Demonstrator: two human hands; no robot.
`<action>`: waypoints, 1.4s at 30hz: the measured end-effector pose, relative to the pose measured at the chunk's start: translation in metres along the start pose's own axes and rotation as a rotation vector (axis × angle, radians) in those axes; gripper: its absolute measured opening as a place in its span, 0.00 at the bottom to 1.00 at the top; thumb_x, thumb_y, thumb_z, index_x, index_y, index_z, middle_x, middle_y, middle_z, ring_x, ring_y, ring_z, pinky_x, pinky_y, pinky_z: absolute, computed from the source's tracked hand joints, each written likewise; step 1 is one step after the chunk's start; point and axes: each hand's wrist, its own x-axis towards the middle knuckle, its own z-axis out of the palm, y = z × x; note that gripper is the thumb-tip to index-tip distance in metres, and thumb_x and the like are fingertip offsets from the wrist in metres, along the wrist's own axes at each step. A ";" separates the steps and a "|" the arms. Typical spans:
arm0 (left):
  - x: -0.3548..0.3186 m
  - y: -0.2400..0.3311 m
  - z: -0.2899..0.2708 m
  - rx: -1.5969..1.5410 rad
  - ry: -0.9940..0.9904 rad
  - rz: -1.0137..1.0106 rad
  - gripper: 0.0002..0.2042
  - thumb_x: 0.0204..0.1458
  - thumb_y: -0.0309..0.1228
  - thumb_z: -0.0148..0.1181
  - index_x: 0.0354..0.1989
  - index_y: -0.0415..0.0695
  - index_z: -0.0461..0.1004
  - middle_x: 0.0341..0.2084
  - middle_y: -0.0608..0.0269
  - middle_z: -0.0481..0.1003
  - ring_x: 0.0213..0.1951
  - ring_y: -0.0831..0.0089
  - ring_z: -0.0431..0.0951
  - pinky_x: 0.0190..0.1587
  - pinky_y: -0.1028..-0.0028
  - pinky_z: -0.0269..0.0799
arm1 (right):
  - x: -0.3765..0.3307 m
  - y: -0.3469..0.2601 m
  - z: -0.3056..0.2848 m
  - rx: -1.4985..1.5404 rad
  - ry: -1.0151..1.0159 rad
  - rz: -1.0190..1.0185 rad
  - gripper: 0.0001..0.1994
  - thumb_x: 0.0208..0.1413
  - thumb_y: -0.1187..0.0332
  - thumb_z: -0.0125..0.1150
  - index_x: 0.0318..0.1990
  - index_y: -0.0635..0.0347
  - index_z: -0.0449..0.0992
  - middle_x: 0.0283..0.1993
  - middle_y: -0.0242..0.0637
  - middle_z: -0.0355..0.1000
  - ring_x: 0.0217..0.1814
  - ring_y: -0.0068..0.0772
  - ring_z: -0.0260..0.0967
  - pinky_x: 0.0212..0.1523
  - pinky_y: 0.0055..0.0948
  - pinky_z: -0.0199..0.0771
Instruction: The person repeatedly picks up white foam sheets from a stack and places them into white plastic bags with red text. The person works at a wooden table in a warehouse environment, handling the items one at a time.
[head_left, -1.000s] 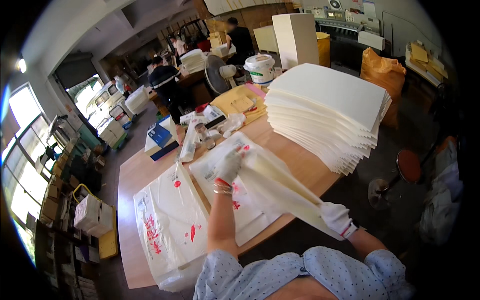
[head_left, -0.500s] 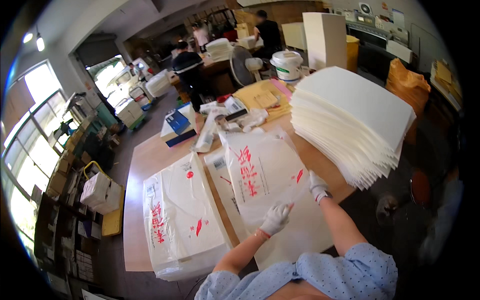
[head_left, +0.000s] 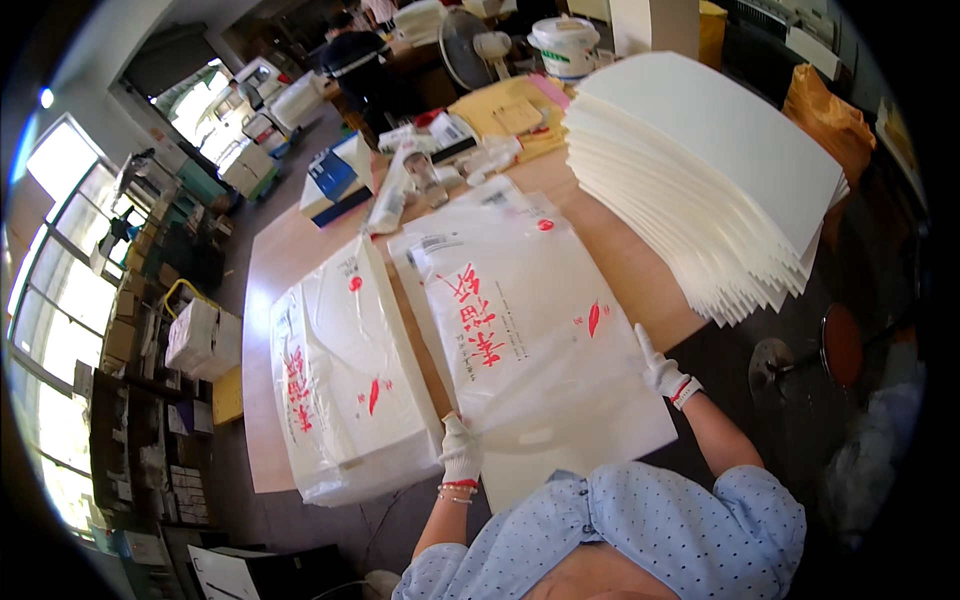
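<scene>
A clear plastic bag (head_left: 550, 340) with red print lies spread over white sheets (head_left: 600, 430) on the table in front of me. My left hand (head_left: 461, 452), in a white knit glove, is closed on the bag's near left corner. At its near right edge, my gloved right hand (head_left: 662, 372) grips the plastic, index finger stretched along the side. Fingertips of both hands are partly hidden by the film. Left of it lies a filled bag (head_left: 345, 375), a thick stack of white sheets wrapped in the same printed plastic.
A tall fanned stack of white sheets (head_left: 700, 170) stands at the table's right. Toward the back are a blue box (head_left: 332, 174), a glass jar (head_left: 426, 180), yellow envelopes (head_left: 510, 112), a white bucket (head_left: 564, 48) and a fan (head_left: 466, 50). A round stool (head_left: 842, 346) stands at right.
My hands have moved apart, left hand leftward and right hand slightly rightward. The printed bag is spread wider and flatter between them. The view has tilted downward.
</scene>
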 end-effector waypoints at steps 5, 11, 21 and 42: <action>-0.120 0.002 -0.023 0.121 -0.255 -0.020 0.16 0.48 0.26 0.47 0.47 0.40 0.58 0.36 0.41 0.71 0.34 0.42 0.74 0.31 0.53 0.69 | -0.113 -0.057 -0.049 -0.033 -0.280 0.304 0.39 0.52 0.71 0.47 0.68 0.56 0.31 0.49 0.61 0.66 0.41 0.55 0.71 0.41 0.46 0.70; -0.135 -0.022 0.043 -0.205 0.066 0.169 0.07 0.45 0.25 0.55 0.31 0.38 0.66 0.24 0.48 0.70 0.28 0.48 0.71 0.30 0.60 0.66 | -0.137 -0.034 0.006 -0.065 0.000 0.094 0.33 0.48 0.71 0.49 0.65 0.49 0.51 0.31 0.54 0.71 0.31 0.56 0.68 0.32 0.49 0.67; -0.083 0.026 -0.014 -0.440 0.322 0.194 0.07 0.53 0.19 0.44 0.23 0.39 0.63 0.18 0.63 0.65 0.20 0.70 0.66 0.24 0.69 0.63 | -0.095 -0.046 -0.009 1.106 0.235 0.656 0.18 0.55 0.66 0.54 0.52 0.62 0.68 0.40 0.33 0.72 0.40 0.22 0.69 0.43 0.25 0.70; -0.076 -0.315 -0.184 -0.090 0.769 -0.370 0.18 0.52 0.31 0.43 0.49 0.35 0.67 0.46 0.49 0.70 0.47 0.55 0.70 0.52 0.60 0.64 | 0.014 -0.308 0.199 0.893 -0.800 0.139 0.17 0.60 0.59 0.48 0.48 0.62 0.67 0.34 0.37 0.72 0.32 0.28 0.73 0.32 0.27 0.75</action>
